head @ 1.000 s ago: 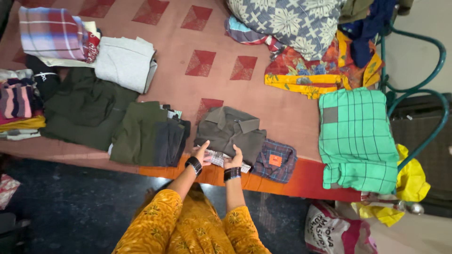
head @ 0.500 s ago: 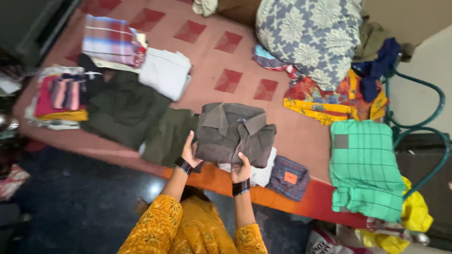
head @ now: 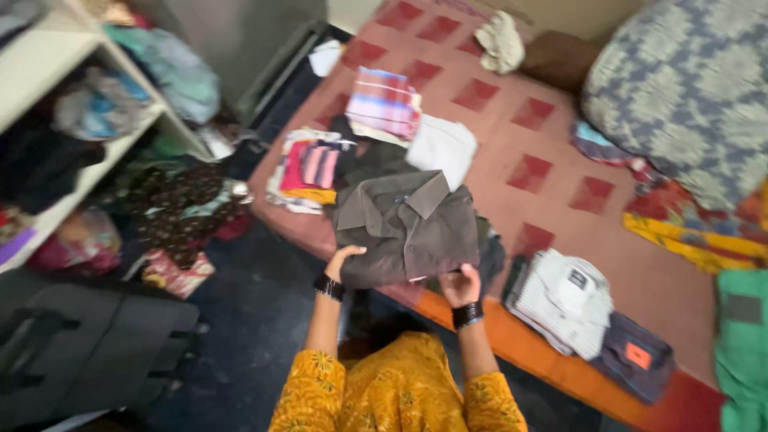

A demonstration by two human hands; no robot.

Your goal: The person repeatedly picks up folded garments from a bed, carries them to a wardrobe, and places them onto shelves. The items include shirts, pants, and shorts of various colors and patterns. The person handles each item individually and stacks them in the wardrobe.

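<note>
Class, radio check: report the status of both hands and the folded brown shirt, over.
Left hand and right hand both grip the folded brown shirt, lifted clear of the bed. Striped shirt lies right of it. Nothing blocking.

Mustard-yellow garment with darker orange floral print, short sleeves ending above the elbows, black bangle stack on wrist just below left hand point(head: 342, 260), matching black bangle stack just below right hand point(head: 462, 286), forearms bare

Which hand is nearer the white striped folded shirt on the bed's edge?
Right. The right hand grips the near edge of the brown folded shirt, just left of the white striped shirt. The left hand holds the brown shirt's opposite side, farther away.
</note>
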